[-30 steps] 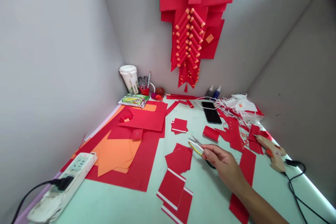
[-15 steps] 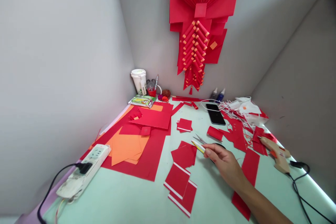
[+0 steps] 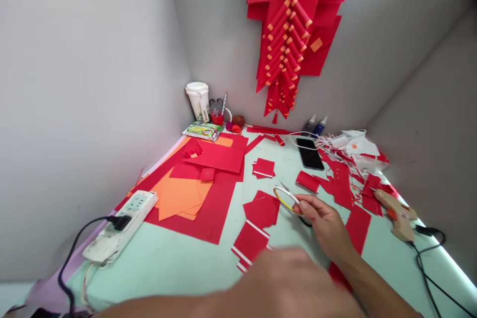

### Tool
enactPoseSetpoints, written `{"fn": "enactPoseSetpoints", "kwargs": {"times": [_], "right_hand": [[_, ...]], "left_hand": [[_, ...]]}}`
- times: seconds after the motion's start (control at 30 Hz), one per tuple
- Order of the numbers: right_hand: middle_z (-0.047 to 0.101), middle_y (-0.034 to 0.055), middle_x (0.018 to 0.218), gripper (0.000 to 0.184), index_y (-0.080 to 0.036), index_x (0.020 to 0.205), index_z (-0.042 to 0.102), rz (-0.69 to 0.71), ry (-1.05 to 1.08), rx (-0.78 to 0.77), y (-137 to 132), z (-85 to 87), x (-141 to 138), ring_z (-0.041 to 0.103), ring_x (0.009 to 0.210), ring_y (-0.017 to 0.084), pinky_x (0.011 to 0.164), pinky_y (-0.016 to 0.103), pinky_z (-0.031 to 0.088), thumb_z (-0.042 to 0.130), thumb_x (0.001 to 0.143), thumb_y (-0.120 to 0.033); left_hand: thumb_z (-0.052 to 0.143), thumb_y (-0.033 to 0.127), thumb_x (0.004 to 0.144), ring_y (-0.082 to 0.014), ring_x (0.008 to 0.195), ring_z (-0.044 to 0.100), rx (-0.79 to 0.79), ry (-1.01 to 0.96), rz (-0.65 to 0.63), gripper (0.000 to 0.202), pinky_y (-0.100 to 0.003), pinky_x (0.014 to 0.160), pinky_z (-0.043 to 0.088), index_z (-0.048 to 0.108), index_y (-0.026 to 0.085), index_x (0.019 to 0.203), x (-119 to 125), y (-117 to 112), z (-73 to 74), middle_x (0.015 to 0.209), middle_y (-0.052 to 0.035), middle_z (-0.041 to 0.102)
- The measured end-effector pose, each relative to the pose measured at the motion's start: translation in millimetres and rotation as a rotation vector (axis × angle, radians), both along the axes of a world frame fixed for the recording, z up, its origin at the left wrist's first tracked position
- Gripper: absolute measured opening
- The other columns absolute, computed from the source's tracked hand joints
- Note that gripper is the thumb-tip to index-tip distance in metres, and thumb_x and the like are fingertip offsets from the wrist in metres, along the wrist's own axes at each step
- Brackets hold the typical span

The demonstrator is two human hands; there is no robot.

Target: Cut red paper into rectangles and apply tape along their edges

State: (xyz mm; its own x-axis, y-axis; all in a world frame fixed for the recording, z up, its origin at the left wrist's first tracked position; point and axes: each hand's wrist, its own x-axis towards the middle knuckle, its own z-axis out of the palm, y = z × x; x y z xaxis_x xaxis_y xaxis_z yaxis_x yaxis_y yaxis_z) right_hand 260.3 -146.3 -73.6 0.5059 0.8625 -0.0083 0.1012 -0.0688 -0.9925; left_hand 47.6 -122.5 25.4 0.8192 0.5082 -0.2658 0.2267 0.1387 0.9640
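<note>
My right hand [image 3: 323,221] pinches a narrow roll of tape [image 3: 282,200], white outside with a yellow inner ring, above the middle of the table. Just behind the roll lie scissors [image 3: 283,186], their blades pointing away and a dark handle partly hidden by the hand. My left hand [image 3: 286,283], smeared by motion, reaches in from the lower left across the foreground; its fingers cannot be made out. It covers part of the red squares with white strips [image 3: 251,241]. Plain red squares [image 3: 263,208] lie left of the roll, and a smaller stack [image 3: 264,167] sits farther back.
Red sheets [image 3: 223,213] and orange sheets [image 3: 182,198] spread at left, beside a power strip [image 3: 119,228]. A phone [image 3: 310,153], paper scraps [image 3: 341,184] and a glue gun [image 3: 397,213] lie at right. A red paper firecracker decoration [image 3: 286,44] hangs on the wall.
My left hand has come into view in the foreground. In my right hand the tape roll has turned, so its ring opening now shows. The view has tilted slightly downward.
</note>
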Motion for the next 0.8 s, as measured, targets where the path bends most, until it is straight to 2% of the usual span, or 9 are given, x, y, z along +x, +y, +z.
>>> {"fn": "enactPoseSetpoints", "kwargs": {"times": [0.1,0.17,0.27,0.37,0.47,0.67,0.8], "right_hand": [[0.069,0.0038,0.083,0.034,-0.022,0.1,0.071,0.029,-0.014,0.001,-2.4,1.6,-3.5,0.064,0.08,0.021,0.074,0.03,0.051,0.06,0.085,-0.05],[0.068,0.0034,0.086,0.03,-0.023,0.1,0.071,0.039,-0.063,0.012,-3.2,3.0,-7.7,0.064,0.082,0.02,0.074,0.029,0.051,0.059,0.087,-0.048],[0.065,0.0033,0.086,0.027,-0.024,0.1,0.07,0.028,-0.149,0.038,-2.2,4.5,-14.0,0.063,0.081,0.019,0.074,0.028,0.051,0.058,0.089,-0.045],[0.064,0.0036,0.089,0.024,-0.025,0.099,0.07,0.042,-0.212,0.063,0.7,4.5,-17.8,0.063,0.079,0.018,0.074,0.029,0.05,0.057,0.09,-0.042],[0.064,0.003,0.091,0.019,-0.026,0.1,0.069,0.076,-0.275,0.079,3.5,3.7,-19.6,0.062,0.081,0.017,0.076,0.028,0.049,0.056,0.091,-0.037],[0.065,0.0032,0.091,0.018,-0.027,0.104,0.068,0.163,-0.346,0.107,3.1,2.4,-20.3,0.061,0.084,0.018,0.076,0.029,0.047,0.054,0.093,-0.031],[0.064,0.0019,0.091,0.02,-0.029,0.11,0.065,0.176,-0.315,0.063,-1.4,-1.4,-18.1,0.061,0.084,0.017,0.077,0.028,0.047,0.056,0.093,-0.032]], "left_hand": [[0.064,0.04,0.081,-0.0247,0.093,0.06,0.055,-0.044,0.065,0.015,-0.034,0.072,0.046,0.071,0.029,0.088,30.2,45.4,1.6,0.09,-0.0042,0.067],[0.065,0.036,0.08,-0.0169,0.071,0.056,0.069,-0.106,0.181,0.016,-0.028,0.067,0.042,0.065,0.021,0.078,43.6,73.5,-6.5,0.073,-0.0007,0.061],[0.066,0.035,0.08,-0.0123,0.067,0.05,0.018,-0.137,0.251,0.018,-0.024,0.068,0.039,0.06,0.018,0.077,50.2,96.9,-24.4,0.069,0.0023,0.056],[0.066,0.039,0.082,-0.0122,0.068,0.05,-0.017,-0.132,0.231,0.022,-0.023,0.069,0.039,0.061,0.018,0.079,46.7,101.0,-38.1,0.071,0.002,0.056],[0.066,0.04,0.082,-0.0126,0.069,0.05,-0.042,-0.121,0.193,0.023,-0.024,0.069,0.039,0.061,0.017,0.081,43.4,99.0,-44.5,0.073,0.0008,0.057],[0.064,0.038,0.083,-0.0119,0.065,0.045,-0.021,-0.072,0.134,0.022,-0.024,0.063,0.036,0.056,0.017,0.08,45.3,96.4,-50.7,0.07,0.0023,0.052],[0.059,0.037,0.086,-0.0116,0.063,0.042,0.038,-0.034,0.073,0.021,-0.024,0.061,0.034,0.053,0.018,0.078,43.8,95.0,-47.8,0.069,0.0036,0.049]]}}
